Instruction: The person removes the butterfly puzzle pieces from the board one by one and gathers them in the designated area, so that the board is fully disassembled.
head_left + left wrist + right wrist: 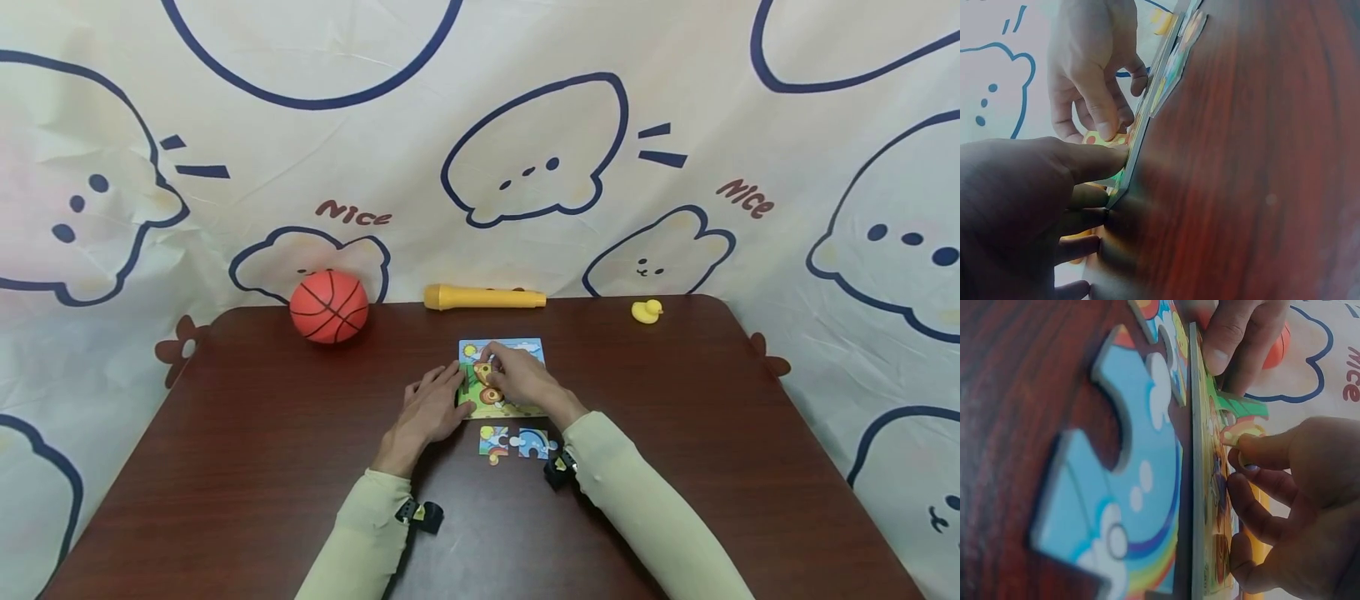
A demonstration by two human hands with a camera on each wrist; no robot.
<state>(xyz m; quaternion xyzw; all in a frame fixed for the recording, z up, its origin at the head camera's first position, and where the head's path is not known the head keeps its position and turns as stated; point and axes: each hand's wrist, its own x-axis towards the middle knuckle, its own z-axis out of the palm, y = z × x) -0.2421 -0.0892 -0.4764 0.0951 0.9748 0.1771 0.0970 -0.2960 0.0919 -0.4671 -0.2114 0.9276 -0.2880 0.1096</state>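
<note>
Two loose pieces point(513, 442) show overhead; right wrist crops one point(1116, 506).

Both forearms angled inward, hands nearly meeting at centre. Left hand point(429, 408) flat, fingers straight, pressing down. Right hand point(521, 377) arched, fingertips point(1249, 450) curled in a pinch.

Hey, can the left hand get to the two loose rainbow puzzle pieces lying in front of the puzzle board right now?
Probably yes. The left hand rests at the colourful puzzle board's left edge, and the two loose rainbow pieces lie just beside it on bare dark wooden table, with nothing between them.
</note>
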